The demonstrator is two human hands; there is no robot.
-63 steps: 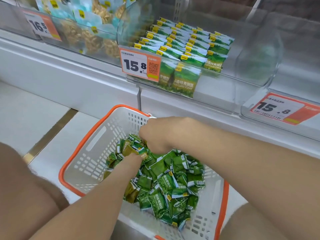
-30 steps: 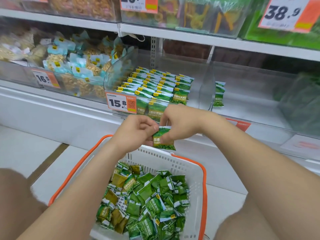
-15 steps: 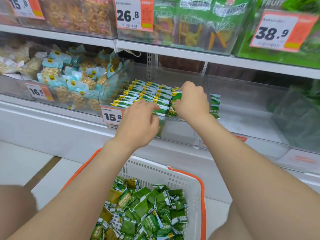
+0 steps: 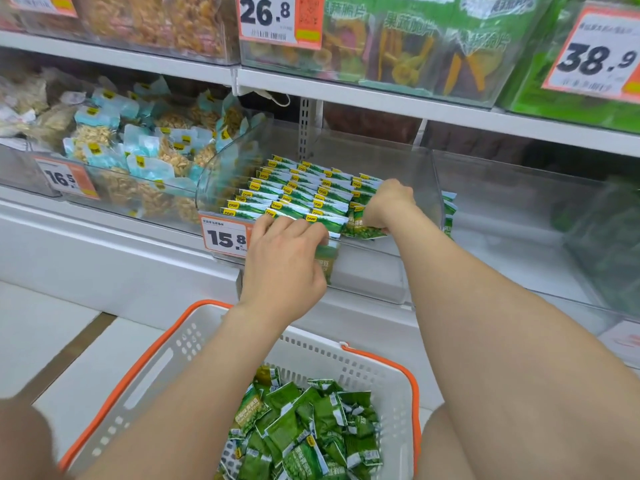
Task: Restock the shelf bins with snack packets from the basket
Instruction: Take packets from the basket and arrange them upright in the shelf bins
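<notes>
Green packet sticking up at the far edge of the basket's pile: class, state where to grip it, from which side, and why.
Pinch the green packet by its raised top edge, coming down from above. It stands near the far wall of the basket, so that edge looks free; its lower part sits among other packets, and the basket walls may block a sideways reach.

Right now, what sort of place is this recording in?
Most likely a shop's snack aisle: price tags on clear shelf bins, and a basket of green packets below.
</notes>
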